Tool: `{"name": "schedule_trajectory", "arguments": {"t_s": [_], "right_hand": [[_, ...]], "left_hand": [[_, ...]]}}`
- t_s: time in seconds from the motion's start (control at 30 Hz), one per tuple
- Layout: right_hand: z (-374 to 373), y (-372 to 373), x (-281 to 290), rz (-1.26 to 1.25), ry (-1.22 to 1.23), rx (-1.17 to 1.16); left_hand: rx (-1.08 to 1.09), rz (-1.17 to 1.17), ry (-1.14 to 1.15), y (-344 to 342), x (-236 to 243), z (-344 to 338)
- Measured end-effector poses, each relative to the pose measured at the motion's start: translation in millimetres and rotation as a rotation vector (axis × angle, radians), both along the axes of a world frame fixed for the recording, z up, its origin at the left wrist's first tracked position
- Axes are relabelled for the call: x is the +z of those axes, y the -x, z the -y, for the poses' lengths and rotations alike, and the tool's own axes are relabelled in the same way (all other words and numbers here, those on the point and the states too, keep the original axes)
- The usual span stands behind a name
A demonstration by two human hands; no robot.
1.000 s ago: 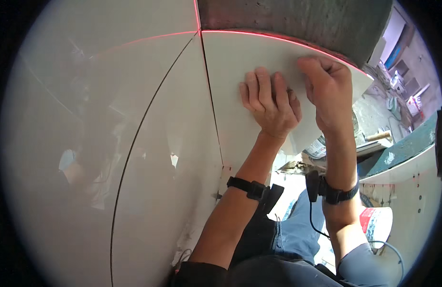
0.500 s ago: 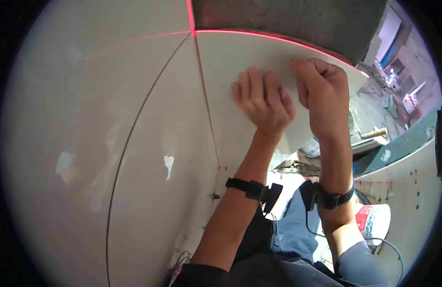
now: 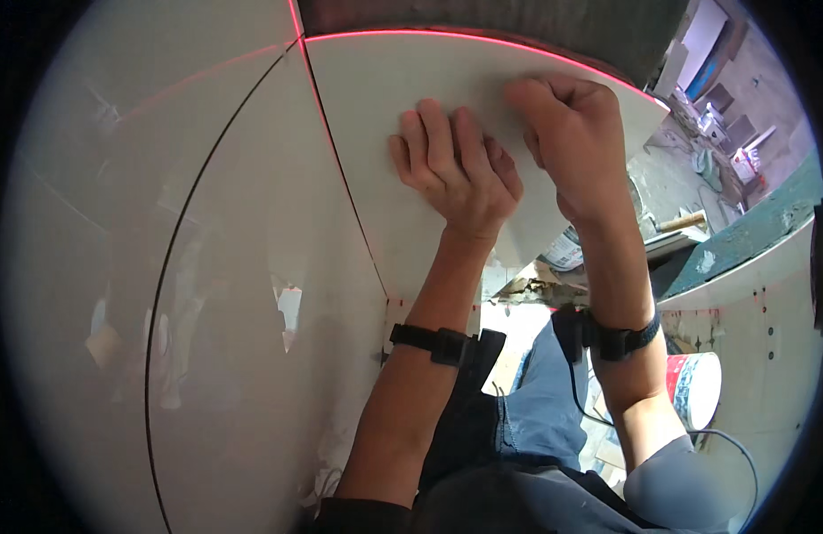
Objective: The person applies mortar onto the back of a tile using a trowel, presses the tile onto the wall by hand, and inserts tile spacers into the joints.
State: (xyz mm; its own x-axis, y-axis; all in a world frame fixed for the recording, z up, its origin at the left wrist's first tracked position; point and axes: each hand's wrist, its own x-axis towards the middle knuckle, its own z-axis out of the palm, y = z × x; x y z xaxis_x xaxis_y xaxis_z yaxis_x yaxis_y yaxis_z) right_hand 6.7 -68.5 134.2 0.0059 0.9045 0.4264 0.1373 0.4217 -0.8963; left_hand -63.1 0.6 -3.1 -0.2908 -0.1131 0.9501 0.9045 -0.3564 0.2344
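A pale tile panel (image 3: 358,107) is edged along its top by a red laser line, below a dark rough surface (image 3: 482,18). My left hand (image 3: 456,169) lies on that panel with its fingers spread and slightly bent. Just to its right, my right hand (image 3: 571,147) is curled into a fist against the panel; whatever it holds, if anything, is hidden. A large glossy pale tile (image 3: 224,267) stands to the left, separated by a narrow dark seam, with red light along the joint. Both forearms wear black straps with small devices.
A red and white bucket (image 3: 701,392) is beside my right elbow. Behind my right wrist lie another container (image 3: 563,249) and a wooden-handled item (image 3: 683,222). A teal-edged ledge (image 3: 714,254) curves along the right. Cluttered floor shows at upper right; my legs are below.
The scene has shifted left and upward in the view. Both hands remain at the panel in similar shapes, having shifted slightly right relative to its left seam.
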Motion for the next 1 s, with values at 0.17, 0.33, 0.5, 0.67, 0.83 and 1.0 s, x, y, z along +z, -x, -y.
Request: {"name": "schedule_trajectory", "arguments": {"t_s": [0.17,0.33,0.5,0.67,0.83,1.0], "right_hand": [[-7.1,-9.0,-16.5,0.062,-0.109,-0.005],[-4.5,-4.3,-22.7,0.108,-0.129,-0.044],[6.5,-12.9,-12.0,0.224,-0.123,-0.072],[-3.4,-7.8,-13.8,0.185,-0.117,-0.099],[0.5,15.9,-13.8,0.168,-0.193,-0.036],[17.6,26.0,-5.0,0.012,-0.004,0.011]], "left_hand": [[-0.075,-0.053,0.002,2.9,18.1,2.5],[-0.007,-0.050,-0.006,10.4,18.3,3.3],[-0.020,-0.027,0.141,3.8,26.3,14.2],[-0.017,-0.003,0.156,-1.8,33.6,14.3],[-0.062,0.087,0.058,7.8,28.3,6.9],[-0.021,0.051,0.043,31.0,10.9,12.0]]}}
